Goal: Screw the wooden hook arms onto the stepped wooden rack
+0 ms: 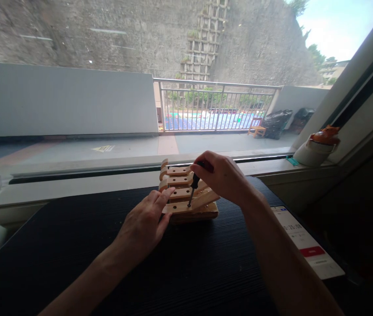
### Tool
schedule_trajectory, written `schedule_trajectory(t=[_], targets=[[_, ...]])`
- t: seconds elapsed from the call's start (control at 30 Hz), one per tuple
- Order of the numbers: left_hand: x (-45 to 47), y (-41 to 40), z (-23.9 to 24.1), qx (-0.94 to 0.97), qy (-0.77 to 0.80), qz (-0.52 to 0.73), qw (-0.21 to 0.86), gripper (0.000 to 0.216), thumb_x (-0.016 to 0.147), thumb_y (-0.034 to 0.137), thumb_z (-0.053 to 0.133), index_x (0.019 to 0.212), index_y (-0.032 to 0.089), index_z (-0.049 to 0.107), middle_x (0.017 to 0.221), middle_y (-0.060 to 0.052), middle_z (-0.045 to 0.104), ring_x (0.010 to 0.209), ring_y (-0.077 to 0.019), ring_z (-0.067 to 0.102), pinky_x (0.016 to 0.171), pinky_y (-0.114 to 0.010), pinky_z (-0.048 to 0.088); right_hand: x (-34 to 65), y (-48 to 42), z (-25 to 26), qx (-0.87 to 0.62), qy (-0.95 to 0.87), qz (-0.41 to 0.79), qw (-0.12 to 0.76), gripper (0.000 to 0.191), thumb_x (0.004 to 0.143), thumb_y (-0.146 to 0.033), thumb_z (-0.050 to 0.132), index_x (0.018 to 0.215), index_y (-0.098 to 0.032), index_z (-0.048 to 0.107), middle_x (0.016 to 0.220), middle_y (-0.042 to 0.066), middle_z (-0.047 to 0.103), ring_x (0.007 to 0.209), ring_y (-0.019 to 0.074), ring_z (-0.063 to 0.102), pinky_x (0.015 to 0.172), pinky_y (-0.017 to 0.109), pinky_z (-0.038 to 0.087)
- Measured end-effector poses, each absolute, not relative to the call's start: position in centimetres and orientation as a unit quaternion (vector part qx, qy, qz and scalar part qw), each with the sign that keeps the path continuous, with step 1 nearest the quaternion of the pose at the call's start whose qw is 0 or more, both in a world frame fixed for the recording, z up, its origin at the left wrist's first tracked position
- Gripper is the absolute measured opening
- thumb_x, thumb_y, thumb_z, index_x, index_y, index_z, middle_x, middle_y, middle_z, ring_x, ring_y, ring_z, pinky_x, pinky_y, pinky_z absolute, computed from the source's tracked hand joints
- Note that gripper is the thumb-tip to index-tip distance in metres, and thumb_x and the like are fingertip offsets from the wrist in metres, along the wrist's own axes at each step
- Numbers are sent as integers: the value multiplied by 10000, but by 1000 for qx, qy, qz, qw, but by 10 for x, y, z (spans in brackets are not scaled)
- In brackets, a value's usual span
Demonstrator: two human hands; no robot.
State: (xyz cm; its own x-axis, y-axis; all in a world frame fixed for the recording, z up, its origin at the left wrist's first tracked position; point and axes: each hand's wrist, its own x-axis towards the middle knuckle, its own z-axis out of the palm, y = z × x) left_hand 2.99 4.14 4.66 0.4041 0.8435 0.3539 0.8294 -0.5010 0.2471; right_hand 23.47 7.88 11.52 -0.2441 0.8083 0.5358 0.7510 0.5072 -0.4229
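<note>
On the head camera I saw my right hand (222, 175) closed round a screwdriver (193, 184), its handle mostly hidden and its tip on the wooden block (189, 211) at the table's (74, 245) far edge. My left hand (145, 224) lay spread open, fingertips touching the block's left side.

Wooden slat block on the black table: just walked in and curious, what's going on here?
A person's right hand holds a small black-handled screwdriver, its tip down on a slat of the pale wooden slatted block. The left hand lies against the block's left edge on the black ribbed table. A white phone with a lit screen lies to the right.
</note>
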Motion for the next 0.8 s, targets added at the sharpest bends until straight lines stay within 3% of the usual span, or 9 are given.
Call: schedule_trajectory(t=[0.3, 0.6, 0.8], targets=[[30, 43, 46, 841, 496, 217, 2, 505, 834, 201, 430, 1319, 234, 297, 1119, -73, 502, 972, -200, 535, 861, -372, 463, 231, 67, 123, -418, -835, 67, 351, 229, 839, -299, 435, 869, -194, 637, 705, -10, 596, 617, 81, 465, 558, 220, 294], [32, 41, 47, 836, 505, 214, -4, 499, 828, 201, 449, 1308, 212, 312, 1110, -80, 508, 969, -204, 539, 852, -374, 469, 235, 76, 119, -484, -804, 26, 345, 332, 844, -394, 408, 804, -178, 657, 611, -5, 551, 540, 80, 394, 523, 224, 262], [31, 42, 46, 838, 504, 207, -9, 500, 836, 208, 436, 1314, 219, 292, 1121, -78, 505, 973, -202, 541, 850, -370, 469, 228, 65, 122, -447, -823, 56, 345, 259, 838, -327, 429, 947, -211, 633, 674, -12, 593, 584, 86, 461, 542, 218, 289]])
